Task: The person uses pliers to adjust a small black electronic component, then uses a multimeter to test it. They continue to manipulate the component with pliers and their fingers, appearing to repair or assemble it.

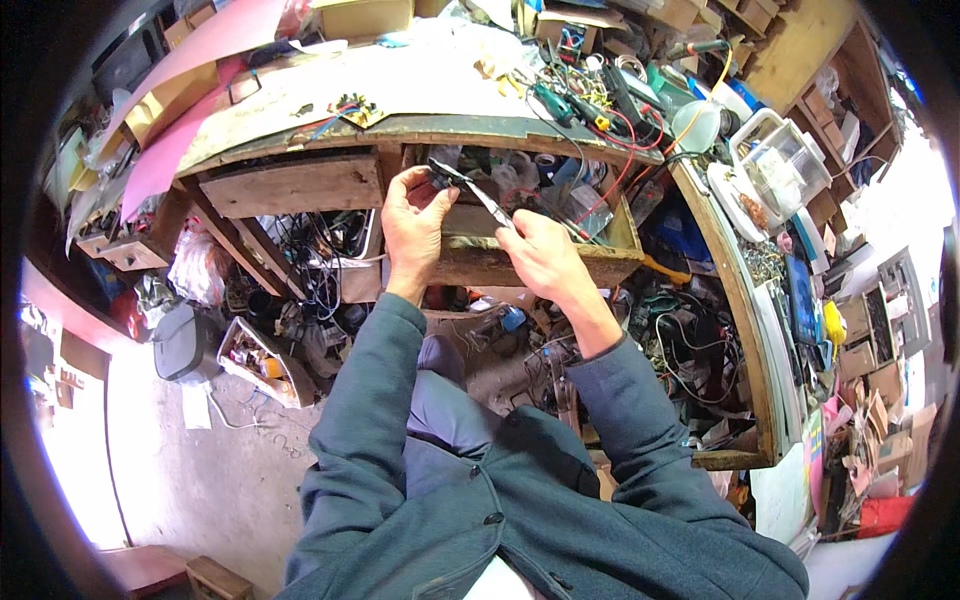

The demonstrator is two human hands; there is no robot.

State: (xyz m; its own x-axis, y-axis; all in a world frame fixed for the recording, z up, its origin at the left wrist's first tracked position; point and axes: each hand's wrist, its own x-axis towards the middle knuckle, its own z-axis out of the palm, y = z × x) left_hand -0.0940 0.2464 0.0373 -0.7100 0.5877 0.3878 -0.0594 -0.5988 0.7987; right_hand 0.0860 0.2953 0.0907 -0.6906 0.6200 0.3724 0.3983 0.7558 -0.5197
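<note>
Pinched between the fingertips of my left hand (412,225) is a small black part (447,180), its exact kind too small to tell. My right hand (545,252) is closed around slim silver tweezers (488,203), whose tip reaches across to the black part. Both hands are raised in front of the workbench, above an open wooden drawer (590,262) holding plastic bags and other small items. My fingers partly cover the black part.
On the bench top (270,105) lie a small board with wires (350,110) and, to the right, a pile of tools and red cables (625,125). A closed drawer (290,187) sits at left. Tangled cables hang below; a grey bin (185,343) and a white box (265,362) stand on the floor.
</note>
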